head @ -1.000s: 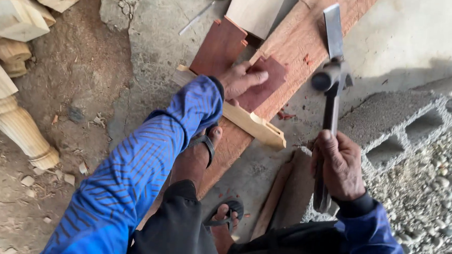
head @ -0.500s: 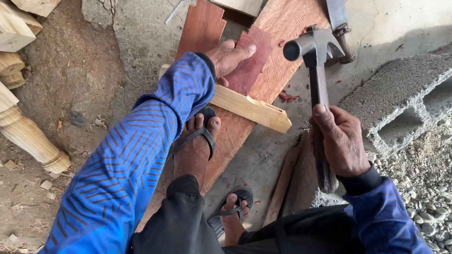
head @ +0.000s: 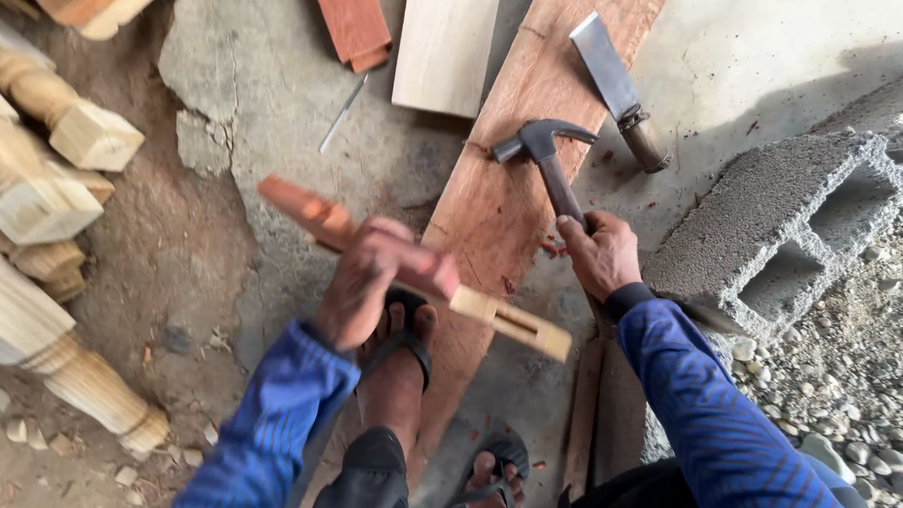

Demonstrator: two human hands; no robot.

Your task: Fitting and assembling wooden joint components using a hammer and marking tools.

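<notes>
My left hand (head: pixel 362 281) grips a joined wooden piece (head: pixel 411 268), reddish at its left end and pale with a slot at its right end, lifted above a long reddish plank (head: pixel 520 156). My right hand (head: pixel 600 253) holds the handle of a claw hammer (head: pixel 540 147), whose head rests on the plank. A wide chisel (head: pixel 617 90) with a wooden handle lies across the plank's right edge. My sandalled foot (head: pixel 397 367) presses on the plank's near end.
A grey hollow concrete block (head: pixel 793 221) sits at right, beside gravel (head: pixel 867 399). Turned pale wooden legs (head: pixel 43 200) are piled at left. A pale board (head: pixel 444 43), a short red board (head: pixel 352 18) and a thin metal rod (head: pixel 342 113) lie on the concrete floor.
My left hand has lifted the wooden piece off the plank and turned it. The hammer has come down from its raised position onto the plank.
</notes>
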